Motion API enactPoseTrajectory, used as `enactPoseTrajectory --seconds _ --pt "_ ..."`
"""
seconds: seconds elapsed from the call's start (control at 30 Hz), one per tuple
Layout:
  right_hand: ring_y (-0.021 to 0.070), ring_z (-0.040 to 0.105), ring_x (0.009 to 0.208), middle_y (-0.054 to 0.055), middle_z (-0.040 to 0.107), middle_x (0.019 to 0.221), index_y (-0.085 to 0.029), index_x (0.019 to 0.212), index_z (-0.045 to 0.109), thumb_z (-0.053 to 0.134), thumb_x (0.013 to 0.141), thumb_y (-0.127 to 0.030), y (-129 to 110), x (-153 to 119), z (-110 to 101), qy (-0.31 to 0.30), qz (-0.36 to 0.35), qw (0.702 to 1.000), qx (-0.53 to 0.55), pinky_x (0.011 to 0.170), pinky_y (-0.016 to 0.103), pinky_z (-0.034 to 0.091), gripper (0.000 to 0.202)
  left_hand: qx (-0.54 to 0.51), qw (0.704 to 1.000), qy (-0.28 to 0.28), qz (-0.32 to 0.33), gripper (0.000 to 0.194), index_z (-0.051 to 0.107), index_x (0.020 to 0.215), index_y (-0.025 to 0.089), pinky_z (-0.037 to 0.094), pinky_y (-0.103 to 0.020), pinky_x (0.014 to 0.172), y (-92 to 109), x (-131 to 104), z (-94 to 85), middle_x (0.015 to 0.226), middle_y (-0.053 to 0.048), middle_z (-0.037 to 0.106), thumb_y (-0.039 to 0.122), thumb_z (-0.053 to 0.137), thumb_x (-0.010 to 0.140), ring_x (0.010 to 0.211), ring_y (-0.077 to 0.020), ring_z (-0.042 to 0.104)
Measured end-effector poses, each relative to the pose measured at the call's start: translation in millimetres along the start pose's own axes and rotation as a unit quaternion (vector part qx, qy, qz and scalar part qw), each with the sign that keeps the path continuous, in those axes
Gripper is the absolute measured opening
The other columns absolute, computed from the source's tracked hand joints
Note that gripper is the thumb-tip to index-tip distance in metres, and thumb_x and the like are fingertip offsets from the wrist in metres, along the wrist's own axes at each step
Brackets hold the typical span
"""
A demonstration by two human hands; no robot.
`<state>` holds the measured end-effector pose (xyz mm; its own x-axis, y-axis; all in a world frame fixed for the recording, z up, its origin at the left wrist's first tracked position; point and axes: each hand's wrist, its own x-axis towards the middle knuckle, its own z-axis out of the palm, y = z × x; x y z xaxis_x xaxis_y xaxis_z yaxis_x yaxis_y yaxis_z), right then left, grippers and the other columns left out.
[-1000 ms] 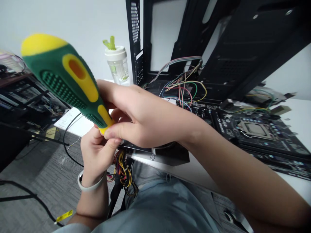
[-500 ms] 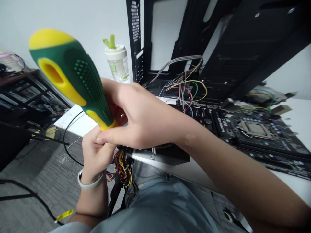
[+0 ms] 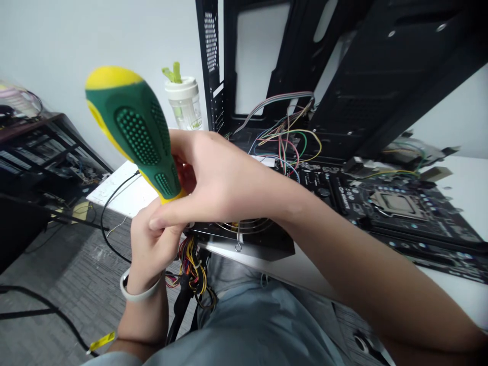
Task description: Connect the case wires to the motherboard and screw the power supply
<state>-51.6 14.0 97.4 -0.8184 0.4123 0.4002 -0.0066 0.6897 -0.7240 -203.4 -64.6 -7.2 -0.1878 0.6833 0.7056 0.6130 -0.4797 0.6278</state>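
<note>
A large green and yellow screwdriver (image 3: 137, 127) is tilted, its handle end up and to the left. My right hand (image 3: 224, 183) is closed round the lower part of its handle. Just below, my left hand (image 3: 152, 244) is closed and touches my right hand; what its fingers hold is hidden. The screwdriver's shaft and tip are out of sight behind the hands. Under my right forearm lies a black power supply (image 3: 263, 244) with a round fan grille, at the table edge. A bundle of coloured cables (image 3: 196, 264) hangs beside it.
A black computer case (image 3: 343, 86) stands at the back, with loose thin wires (image 3: 290, 137). On the right lies a motherboard (image 3: 404, 218). A lidded cup (image 3: 185, 104) is behind my hands. A black cable (image 3: 109, 231) hangs over the table's left edge.
The screwdriver handle has turned and its top has swung right and slightly down. More of the fan grille shows under my right wrist. Both hands keep nearly the same place.
</note>
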Motion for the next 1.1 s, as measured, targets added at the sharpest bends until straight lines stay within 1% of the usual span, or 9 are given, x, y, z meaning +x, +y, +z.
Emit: enactPoseTrajectory --seconds 0.1,0.2,0.27,0.43,0.53,0.6,0.8,0.97,1.1 --pt "0.0049 0.052 0.078 -0.007 0.054 0.086 -0.013 0.096 0.051 0.069 0.073 -0.013 0 -1 -5 -0.021 -0.006 0.998 0.052 0.069 0.018 0.043 0.029 -0.024 0.998 -0.036 0.043 0.024 0.063 0.072 0.017 0.043 -0.02 0.05 5 1 -1.3 0.061 0.002 0.06 0.032 0.06 0.091 0.053 -0.0091 0.051" --pt "0.005 0.057 0.088 -0.002 0.059 0.107 -0.012 0.108 0.049 0.054 0.075 0.003 4 -1 -6 -0.063 -0.028 0.983 0.169 0.075 0.018 0.048 0.036 -0.073 0.996 -0.042 0.012 0.025 0.064 0.073 0.017 0.044 -0.018 0.052 9 2 -2.2 0.063 0.001 0.062 0.033 0.062 0.091 0.055 -0.0084 0.053" --pt "0.005 0.057 0.088 0.0 0.06 0.111 -0.012 0.111 0.049 0.05 0.075 0.006 6 1 -6 -0.083 -0.033 0.974 0.21 0.071 0.017 0.048 0.04 -0.103 0.994 -0.045 -0.013 0.023 0.066 0.073 0.017 0.045 -0.018 0.053 10 2 -2.9 0.064 0.001 0.064 0.034 0.065 0.089 0.057 -0.0084 0.055" --pt "0.0091 0.056 0.094 0.001 0.061 0.106 -0.012 0.112 0.054 0.052 0.073 0.008 7 4 -3 -0.062 -0.038 0.982 0.176 0.075 0.02 0.048 0.044 -0.157 0.986 -0.03 -0.037 0.017 0.07 0.081 0.019 0.046 -0.016 0.054 10 5 -3.7 0.068 0.002 0.066 0.035 0.073 0.082 0.058 -0.0075 0.056" --pt "0.0078 0.054 0.085 -0.002 0.058 0.09 -0.007 0.113 0.052 0.051 0.073 0.008 8 4 -4 -0.071 -0.051 0.979 0.184 0.07 0.019 0.045 0.042 -0.146 0.989 -0.022 -0.032 0.016 0.069 0.077 0.018 0.045 -0.016 0.052 10 6 -2.7 0.065 0.002 0.065 0.033 0.076 0.08 0.055 -0.007 0.054" --pt "0.0067 0.053 0.081 -0.004 0.055 0.084 -0.008 0.108 0.052 0.05 0.074 0.007 9 3 -4 -0.077 -0.055 0.977 0.19 0.068 0.018 0.044 0.037 -0.131 0.991 -0.018 -0.023 0.018 0.067 0.072 0.018 0.045 -0.017 0.052 10 7 -1.7 0.063 0.002 0.063 0.03 0.076 0.08 0.055 -0.0071 0.053" --pt "0.006 0.049 0.076 -0.005 0.054 0.079 -0.013 0.092 0.049 0.049 0.073 0.006 9 2 -5 -0.066 -0.051 0.982 0.17 0.068 0.02 0.042 0.026 -0.111 0.994 -0.017 -0.003 0.023 0.061 0.068 0.016 0.043 -0.017 0.053 12 8 -0.8 0.061 0.003 0.058 0.03 0.073 0.082 0.056 -0.0069 0.051" --pt "0.006 0.05 0.073 -0.006 0.053 0.077 -0.013 0.086 0.049 0.059 0.074 0.003 5 2 -6 -0.058 -0.024 0.992 0.108 0.062 0.021 0.035 0.022 -0.087 0.995 -0.041 0.015 0.012 0.066 0.079 0.018 0.043 -0.017 0.054 8 4 -4.5 0.066 0.002 0.062 0.026 0.069 0.086 0.058 -0.0074 0.052" --pt "0.0058 0.05 0.072 -0.007 0.051 0.076 -0.014 0.083 0.048 0.062 0.074 -0.003 5 1 -8 -0.046 -0.031 0.996 0.071 0.06 0.021 0.033 0.02 -0.072 0.996 -0.041 0.016 0.007 0.068 0.084 0.019 0.044 -0.021 0.056 5 2 -6.7 0.069 0.001 0.065 0.025 0.068 0.087 0.061 -0.0103 0.054"
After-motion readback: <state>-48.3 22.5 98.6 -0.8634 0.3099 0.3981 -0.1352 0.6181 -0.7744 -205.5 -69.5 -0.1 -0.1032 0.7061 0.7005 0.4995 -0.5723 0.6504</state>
